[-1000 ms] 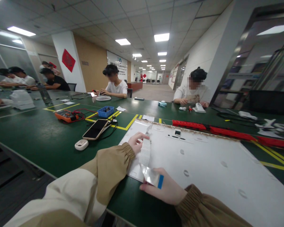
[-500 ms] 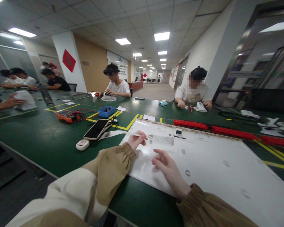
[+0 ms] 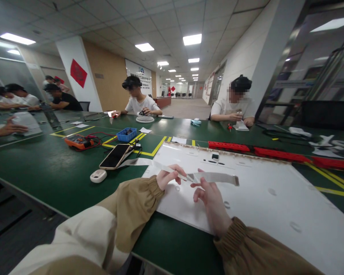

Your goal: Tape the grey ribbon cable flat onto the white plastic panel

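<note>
A long pale flat ribbon cable [image 3: 220, 177] stretches over the white panel [image 3: 246, 202], with a darker end piece at its right tip. My left hand [image 3: 170, 176] pinches the strip near its bend, above the panel's left part. From there the strip's other length runs left toward the phone [image 3: 114, 156]. My right hand [image 3: 209, 194] is close beside the left one, its fingers closed about the cable just right of the bend. How firmly those fingers grip is partly hidden. Several oval marks or slots show on the panel's surface.
Left of the panel lie a white rounded case [image 3: 98, 176], a blue tray [image 3: 126, 134] with small parts, and an orange multimeter [image 3: 78, 141] with leads. Red strips [image 3: 281, 153] line the panel's far edge. Two co-workers sit across the green table [image 3: 40, 164].
My right hand has come up and left onto the cable, its fingers closing there. The cable's end piece now reaches farther right. My left hand has shifted slightly right and down.
</note>
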Motion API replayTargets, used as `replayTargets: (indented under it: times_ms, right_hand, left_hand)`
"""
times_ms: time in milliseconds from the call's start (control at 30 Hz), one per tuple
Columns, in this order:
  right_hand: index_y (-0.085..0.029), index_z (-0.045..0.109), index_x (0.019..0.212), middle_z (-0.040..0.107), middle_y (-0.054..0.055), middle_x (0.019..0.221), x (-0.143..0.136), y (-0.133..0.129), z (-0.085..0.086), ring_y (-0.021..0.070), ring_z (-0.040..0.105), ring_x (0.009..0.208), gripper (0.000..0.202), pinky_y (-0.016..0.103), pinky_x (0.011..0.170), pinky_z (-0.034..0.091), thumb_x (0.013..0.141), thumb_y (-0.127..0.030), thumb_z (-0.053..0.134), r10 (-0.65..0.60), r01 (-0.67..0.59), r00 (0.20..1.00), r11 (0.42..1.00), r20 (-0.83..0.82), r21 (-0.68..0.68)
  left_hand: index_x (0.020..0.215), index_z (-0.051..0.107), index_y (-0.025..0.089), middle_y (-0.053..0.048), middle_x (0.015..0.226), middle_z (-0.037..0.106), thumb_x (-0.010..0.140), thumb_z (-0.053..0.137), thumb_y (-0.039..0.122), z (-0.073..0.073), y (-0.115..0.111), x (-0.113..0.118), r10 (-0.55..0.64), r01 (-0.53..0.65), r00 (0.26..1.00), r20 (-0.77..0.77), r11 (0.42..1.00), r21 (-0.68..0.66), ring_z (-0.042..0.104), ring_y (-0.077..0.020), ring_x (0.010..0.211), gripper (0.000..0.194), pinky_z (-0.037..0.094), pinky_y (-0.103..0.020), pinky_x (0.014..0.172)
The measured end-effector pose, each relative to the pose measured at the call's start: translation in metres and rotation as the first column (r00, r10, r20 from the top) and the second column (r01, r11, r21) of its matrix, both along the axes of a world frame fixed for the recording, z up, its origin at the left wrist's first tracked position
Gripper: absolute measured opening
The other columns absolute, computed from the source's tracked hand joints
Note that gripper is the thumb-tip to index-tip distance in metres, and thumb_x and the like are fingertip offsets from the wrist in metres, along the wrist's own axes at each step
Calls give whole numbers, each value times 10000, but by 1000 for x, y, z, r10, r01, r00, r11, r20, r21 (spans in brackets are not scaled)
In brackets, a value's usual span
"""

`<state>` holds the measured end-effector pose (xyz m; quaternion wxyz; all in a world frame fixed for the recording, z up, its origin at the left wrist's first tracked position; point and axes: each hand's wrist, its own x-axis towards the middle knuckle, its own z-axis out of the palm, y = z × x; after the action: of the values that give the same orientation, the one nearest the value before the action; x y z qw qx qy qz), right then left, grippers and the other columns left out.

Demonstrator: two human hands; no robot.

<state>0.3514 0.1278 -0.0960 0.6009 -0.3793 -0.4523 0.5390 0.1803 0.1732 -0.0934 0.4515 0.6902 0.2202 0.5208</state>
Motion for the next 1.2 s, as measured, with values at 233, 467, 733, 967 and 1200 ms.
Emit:
replayTargets:
  times_ms: [233, 467, 733, 967, 1200]
  right_hand:
    - [-124, 592, 646, 554, 16, 534, 2, 6, -7, 98, 465, 436, 413, 215, 397, 347, 628, -514, 730, -80, 81, 997, 994, 10, -79]
    - [-124, 619, 775, 516, -21, 469, 5, 8, -8, 94, 435, 410, 404, 209, 392, 342, 663, -503, 704, -127, 129, 990, 992, 68, -17]
    - [-103, 581, 982, 519, -41, 482, 4, 8, -5, 86, 437, 406, 468, 199, 399, 347, 706, -470, 673, -63, 58, 985, 998, 158, 37]
    - [-113, 554, 942, 521, -40, 478, 2, 4, -1, 90, 431, 381, 436, 198, 359, 343, 673, -437, 665, -83, 75, 981, 996, 177, 53]
    - [-132, 547, 938, 509, -46, 462, 0, 0, -1, 96, 423, 370, 388, 184, 320, 306, 677, -402, 642, -83, 76, 964, 996, 251, 36]
  left_hand:
    - [885, 624, 104, -91, 846, 618, 790, 571, 553, -5, -4, 0, -20, 23, 996, -82, 999, 46, 587, -143, 648, 462, 481, -251, 598]
    - [979, 619, 110, -104, 885, 638, 751, 643, 494, -5, -10, 3, 54, -9, 970, -237, 982, 189, 599, -205, 802, 447, 463, -284, 694]
    - [910, 674, 113, -114, 851, 647, 782, 618, 456, -2, -10, 7, 101, -33, 981, -166, 930, 367, 611, -210, 793, 371, 479, -325, 734]
    - [946, 689, 122, -110, 828, 654, 750, 645, 497, -4, -10, 7, 104, -35, 977, -187, 940, 340, 614, -203, 768, 425, 486, -314, 705]
    - [904, 705, 119, -93, 790, 656, 647, 775, 362, -4, -9, 8, 146, -61, 957, -250, 946, 319, 564, -134, 622, 361, 461, -237, 554]
